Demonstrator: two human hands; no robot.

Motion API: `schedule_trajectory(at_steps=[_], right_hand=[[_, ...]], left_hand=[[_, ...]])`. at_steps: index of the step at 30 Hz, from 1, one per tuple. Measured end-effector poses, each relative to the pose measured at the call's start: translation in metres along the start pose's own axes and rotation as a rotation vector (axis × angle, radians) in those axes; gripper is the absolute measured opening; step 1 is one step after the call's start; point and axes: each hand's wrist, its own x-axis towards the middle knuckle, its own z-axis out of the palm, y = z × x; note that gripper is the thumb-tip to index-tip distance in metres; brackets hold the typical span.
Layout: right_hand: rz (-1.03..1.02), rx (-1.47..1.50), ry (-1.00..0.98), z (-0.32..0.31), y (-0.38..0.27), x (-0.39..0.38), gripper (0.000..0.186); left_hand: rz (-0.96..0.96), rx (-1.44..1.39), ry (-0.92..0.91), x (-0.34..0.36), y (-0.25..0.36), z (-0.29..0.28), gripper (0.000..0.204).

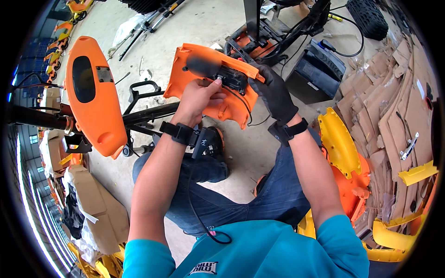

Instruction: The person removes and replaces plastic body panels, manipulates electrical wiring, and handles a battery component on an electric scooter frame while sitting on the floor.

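Observation:
A curved orange plastic cover (178,74) is held tilted above the floor in front of my knees, its hollow inner side toward me. Fixed inside it is a black module (235,78), with a thin black cable (249,111) trailing over the cover. My bare left hand (200,98) is at the module's left end, thumb and fingers pinched together; anything between them is too small to name. A black glove covers my right hand (275,95), which grips the cover's right edge. A dark blurred patch hides part of the cover beside the module.
At left, an orange housing with a black oval panel (95,97) sits by a black metal frame (153,113). A black box (315,72) stands ahead right. Yellow covers (339,141) and flattened cardboard (384,102) lie at right, a cardboard box (99,208) at lower left.

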Motion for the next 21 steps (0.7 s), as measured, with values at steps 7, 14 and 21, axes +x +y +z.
schedule_trajectory(at_steps=[7,14,21], right_hand=[[0.100,0.100,-0.045,-0.002,-0.001,-0.001,0.038],[0.162,0.235,-0.029,-0.001,-0.003,-0.002,0.037],[0.229,0.333,-0.009,-0.014,0.017,0.003,0.034]], left_hand=[[0.027,-0.052,0.009,0.001,-0.006,0.007,0.026],[0.116,0.097,0.114,0.007,-0.010,0.015,0.021],[0.087,0.144,0.023,0.007,-0.009,0.010,0.024]])
